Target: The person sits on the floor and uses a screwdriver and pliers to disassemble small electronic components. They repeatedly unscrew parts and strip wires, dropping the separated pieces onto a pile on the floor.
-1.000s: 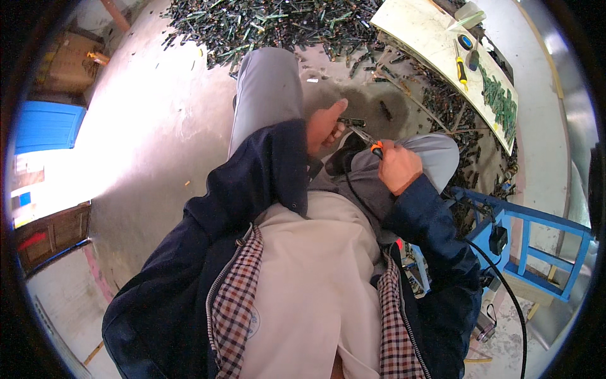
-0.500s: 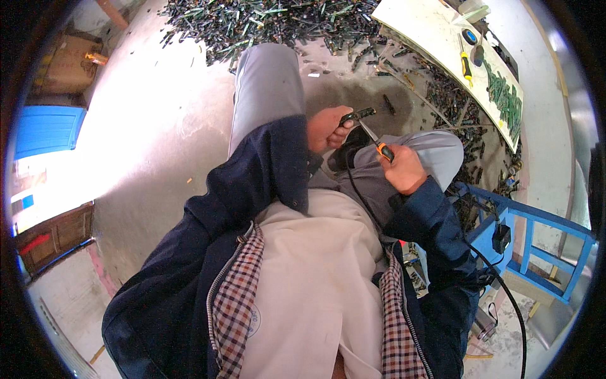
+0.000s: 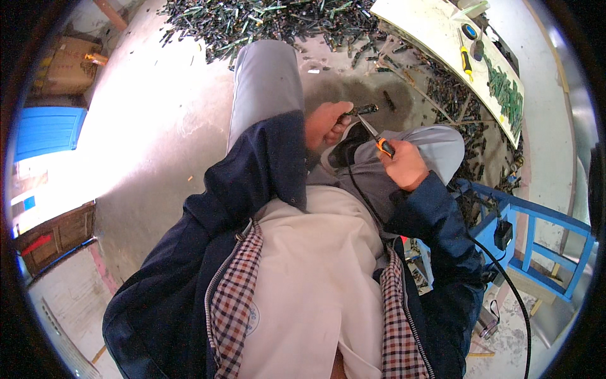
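My left hand [image 3: 327,124] is closed round one end of a short dark strip-like piece [image 3: 367,109], whose other end sticks out to the right. In my right hand [image 3: 406,165] is a pointed hand tool [image 3: 383,146] with an orange and black handle and a tapering metal tip. Its tip reaches the strip beside my left fingers; whether it touches cannot be made out. Both hands are held above my bent right leg and a dark shoe [image 3: 344,153]. Another dark strip [image 3: 389,101] lies on the floor just beyond.
A large heap of dark strips [image 3: 265,25] covers the floor ahead. At the right a pale board [image 3: 435,35] carries green strips [image 3: 503,91], a yellow-black screwdriver [image 3: 466,62] and a blue round item [image 3: 468,31]. A blue frame [image 3: 549,218] and black cable [image 3: 505,284] are near my right arm.
My left hand has shifted and turned a little, and more of the strip is now hidden in its fingers. The right hand and its tool have barely moved.
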Action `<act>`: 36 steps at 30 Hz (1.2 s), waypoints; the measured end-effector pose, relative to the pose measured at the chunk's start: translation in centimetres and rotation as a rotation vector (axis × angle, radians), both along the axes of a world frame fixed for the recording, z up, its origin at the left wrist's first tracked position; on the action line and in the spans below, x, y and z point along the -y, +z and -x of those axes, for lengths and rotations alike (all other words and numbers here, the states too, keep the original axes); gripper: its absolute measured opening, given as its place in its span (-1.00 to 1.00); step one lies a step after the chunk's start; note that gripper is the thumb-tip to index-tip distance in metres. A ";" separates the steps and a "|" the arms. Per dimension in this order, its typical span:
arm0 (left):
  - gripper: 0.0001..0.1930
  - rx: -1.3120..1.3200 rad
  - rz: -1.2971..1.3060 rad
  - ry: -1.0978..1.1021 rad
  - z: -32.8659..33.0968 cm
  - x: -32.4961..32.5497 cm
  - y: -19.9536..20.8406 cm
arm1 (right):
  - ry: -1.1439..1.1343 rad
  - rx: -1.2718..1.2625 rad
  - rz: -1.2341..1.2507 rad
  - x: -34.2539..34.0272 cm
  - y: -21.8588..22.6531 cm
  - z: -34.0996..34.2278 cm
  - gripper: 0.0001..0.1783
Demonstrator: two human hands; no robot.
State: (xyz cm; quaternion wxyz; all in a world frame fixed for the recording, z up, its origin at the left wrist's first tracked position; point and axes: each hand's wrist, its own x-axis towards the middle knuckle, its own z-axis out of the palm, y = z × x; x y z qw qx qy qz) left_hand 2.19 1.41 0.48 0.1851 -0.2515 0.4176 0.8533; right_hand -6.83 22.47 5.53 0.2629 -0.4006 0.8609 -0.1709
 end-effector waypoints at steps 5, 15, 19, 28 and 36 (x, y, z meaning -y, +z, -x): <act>-0.56 -0.071 -0.141 -0.062 -0.2 0.4 1.5 | -0.320 0.898 0.083 -0.5 1.5 -0.8 -0.79; -0.58 -0.222 -0.394 -0.186 -0.2 1.0 2.4 | -0.491 1.628 0.407 -1.0 0.8 -4.4 -0.72; -0.59 -0.278 -0.566 -0.194 -0.1 1.0 2.9 | -0.458 1.864 0.508 -0.1 0.9 -5.9 -0.71; -0.52 -0.327 -0.538 -0.136 0.1 0.9 2.0 | -0.507 1.556 0.581 1.5 2.2 -6.9 -0.82; -0.42 -0.113 -0.271 0.013 -0.3 -0.1 2.0 | -0.152 0.128 0.211 -1.1 2.8 -2.2 -0.80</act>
